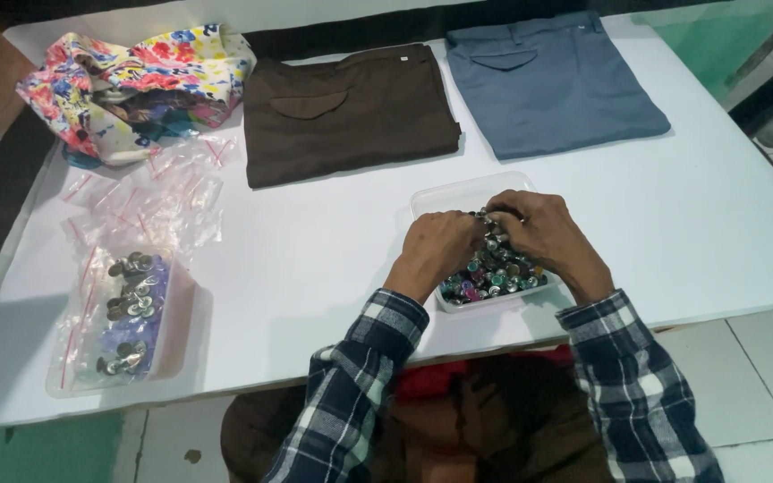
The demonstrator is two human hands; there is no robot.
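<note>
— Now, both hands in the clear tray point(440, 199) of metal buttons point(494, 273)?
— Yes: left hand point(437, 246) and right hand point(539, 228) curled together over them; exact hold can't be told.

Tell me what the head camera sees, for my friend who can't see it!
Both hands, the left hand and right hand, dig together in a clear plastic tub of small shiny metal buttons on a white table. Beyond lie folded brown trousers and folded grey-blue trousers; left, small clear zip bags and a floral cloth.
</note>
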